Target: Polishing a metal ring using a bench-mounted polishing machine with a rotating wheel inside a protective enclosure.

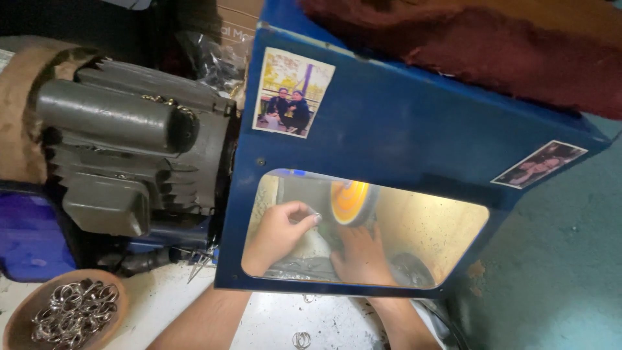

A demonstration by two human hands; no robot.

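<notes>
Where dusty white bench [272,321] meets blue hood [414,129], hands [278,230] inside.

A grey electric motor [123,155], a clay bowl [19,317] of what look like metal rings [74,311], a maroon cloth [492,45].

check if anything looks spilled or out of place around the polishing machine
One metal ring lies loose on the white table, away from the bowl of rings. Dark grit is scattered nearby.
</notes>
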